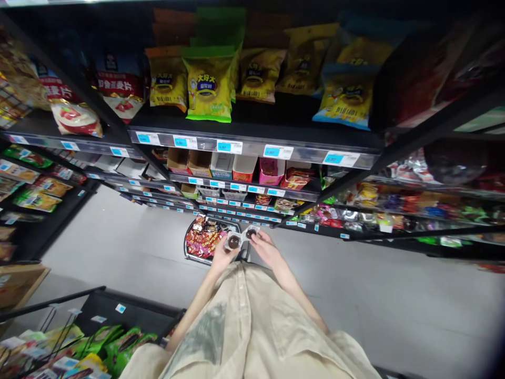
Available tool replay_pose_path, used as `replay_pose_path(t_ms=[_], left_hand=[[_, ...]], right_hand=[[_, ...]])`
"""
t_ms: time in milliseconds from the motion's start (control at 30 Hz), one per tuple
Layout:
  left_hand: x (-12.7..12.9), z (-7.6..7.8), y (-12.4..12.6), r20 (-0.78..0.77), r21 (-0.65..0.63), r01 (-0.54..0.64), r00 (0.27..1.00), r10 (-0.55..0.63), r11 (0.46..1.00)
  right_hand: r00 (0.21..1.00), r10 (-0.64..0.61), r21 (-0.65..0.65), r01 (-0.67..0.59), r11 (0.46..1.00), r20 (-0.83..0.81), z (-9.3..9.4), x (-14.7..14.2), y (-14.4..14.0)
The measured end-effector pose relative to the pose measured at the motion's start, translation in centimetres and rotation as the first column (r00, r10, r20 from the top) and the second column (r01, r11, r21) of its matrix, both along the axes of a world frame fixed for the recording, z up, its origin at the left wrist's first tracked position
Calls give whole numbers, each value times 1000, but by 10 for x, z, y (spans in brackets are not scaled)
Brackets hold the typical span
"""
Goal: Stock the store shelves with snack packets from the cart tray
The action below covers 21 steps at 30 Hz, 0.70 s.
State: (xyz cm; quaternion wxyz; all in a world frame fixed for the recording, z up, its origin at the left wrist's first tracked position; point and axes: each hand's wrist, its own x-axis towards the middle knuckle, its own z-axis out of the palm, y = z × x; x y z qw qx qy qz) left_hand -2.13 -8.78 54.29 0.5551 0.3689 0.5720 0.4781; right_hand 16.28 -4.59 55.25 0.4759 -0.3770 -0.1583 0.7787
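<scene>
1. You have two small clear packs with round dark contents in hand: the left pack [233, 241] and the right pack [251, 233], side by side before your body. Whether they are joined, you cannot tell from here.
2. As far along as things show, both packs are picked up and neither is set down; putting them down looks like what is left.
3. Your left hand [222, 255] pinches the left pack near its edge, fingers bent around it.
4. Your right hand [265, 246] pinches the right pack, thumb and fingers closed on its near side.
5. Both forearms reach forward from near left and near right, converging over the shirt [272, 316].
6. The black-rimmed basket [196, 259], filled with red and dark packets [203, 242], sits just left of your hands in view; farther off stand the shelves [252, 129].
</scene>
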Motion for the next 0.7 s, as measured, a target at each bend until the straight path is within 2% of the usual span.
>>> replay_pose_path(t_ms=[167, 467, 600, 700], left_hand=[[9, 9, 2, 74, 6, 29, 997, -29, 1000], [17, 8, -9, 125, -85, 31, 992, -21, 996], [20, 10, -13, 149, -89, 2, 989, 12, 996], [20, 10, -16, 169, -97, -46, 984, 62, 994]], right_hand=[[1000, -13, 28, 14, 1000, -13, 3, 10, 0], [993, -20, -34, 16, 999, -120, 9, 15, 1], [995, -74, -126, 65, 990, -67, 2, 15, 2], [997, -71, -181, 69, 981, -5, -9, 15, 1]])
